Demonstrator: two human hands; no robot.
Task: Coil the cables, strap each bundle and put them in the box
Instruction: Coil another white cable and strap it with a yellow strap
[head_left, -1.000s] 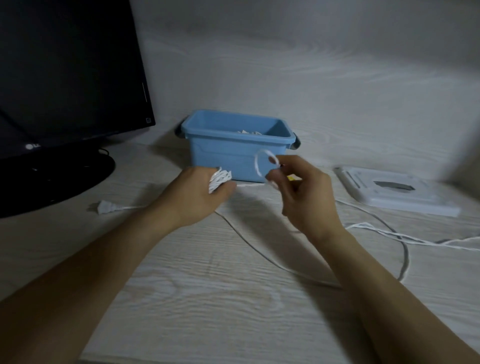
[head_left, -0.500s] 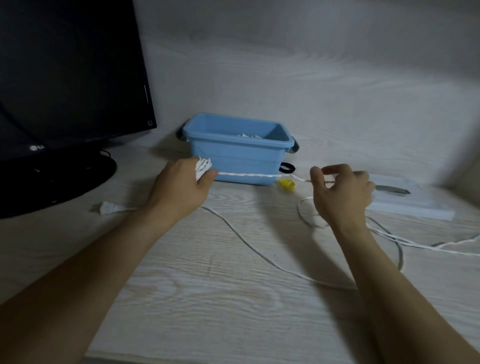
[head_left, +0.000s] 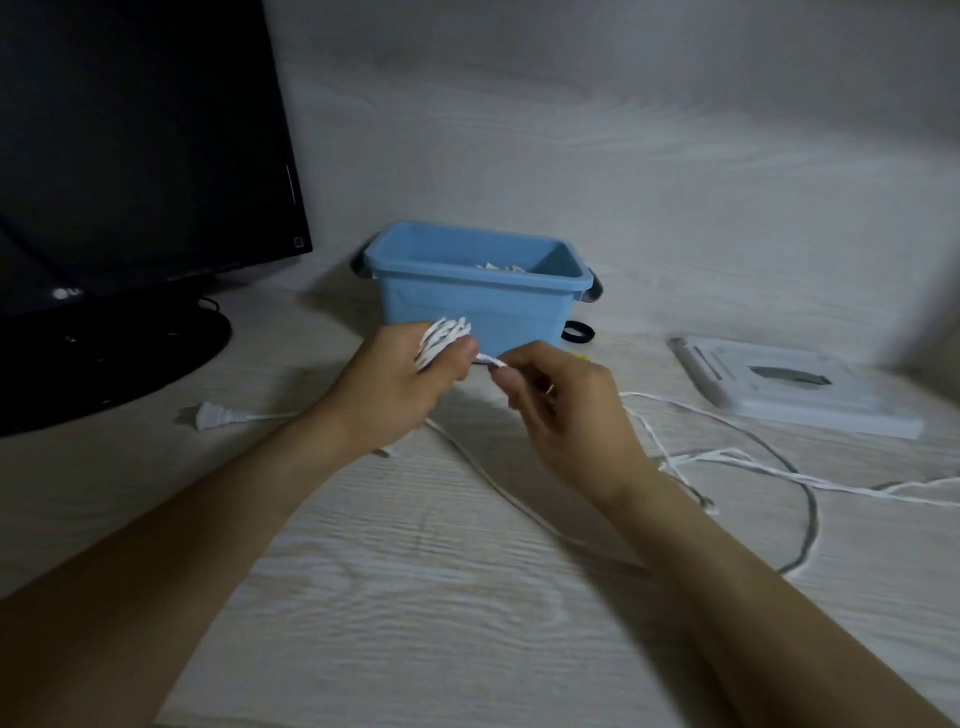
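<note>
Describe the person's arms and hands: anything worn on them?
Both forearms are bare up to the frame edge: no sleeves show. The left hand and right hand wear no gloves, and no watch, bracelet or ring is visible. The dim light hides fine detail.

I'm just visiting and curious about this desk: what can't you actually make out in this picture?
Head view only:
- Contents of the blue box: its front wall hides all but some white bits.
- Coiled cable bundle: mostly covered by the left hand.
- Yellow object behind the right hand: nearly all hidden.
- Loose cable: cut off by the right edge.
- Monitor: cropped top and left.
</note>
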